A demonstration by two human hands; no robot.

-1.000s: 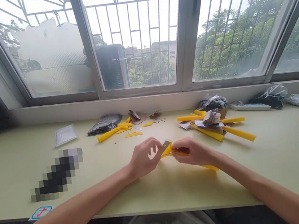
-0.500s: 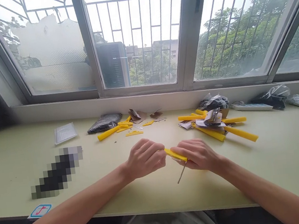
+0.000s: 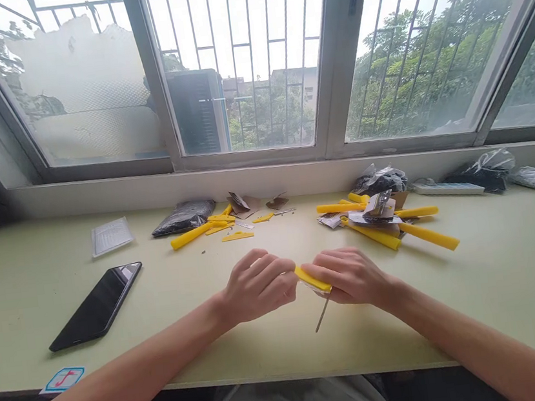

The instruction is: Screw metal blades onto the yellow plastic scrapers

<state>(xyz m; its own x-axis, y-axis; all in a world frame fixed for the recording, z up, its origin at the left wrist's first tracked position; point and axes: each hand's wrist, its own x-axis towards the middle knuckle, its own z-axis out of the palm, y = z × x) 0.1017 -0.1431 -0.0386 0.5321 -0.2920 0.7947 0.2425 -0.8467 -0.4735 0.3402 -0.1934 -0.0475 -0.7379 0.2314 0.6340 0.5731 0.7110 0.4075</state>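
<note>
In front of me, above the near part of the table, my left hand (image 3: 262, 284) is closed, its fingertips pinching one end of a flat yellow plastic piece (image 3: 314, 278). My right hand (image 3: 351, 276) grips the other end, with the fingers lying over its top. A pale or clear edge shows along the underside of the piece. From below the right hand a thin metal rod (image 3: 322, 315) sticks out toward me, pointing down; its other end is hidden by the hand and the piece.
Yellow-handled tools with card labels (image 3: 379, 216) lie heaped at the back right. Back centre are a yellow tool (image 3: 193, 234), loose yellow plates (image 3: 237, 235) and a black bag (image 3: 183, 217). A phone (image 3: 96, 307) and a clear tray (image 3: 112, 236) lie left.
The view has shifted slightly. Both hands keep the same grip, and the yellow piece and metal rod have tilted a little.
</note>
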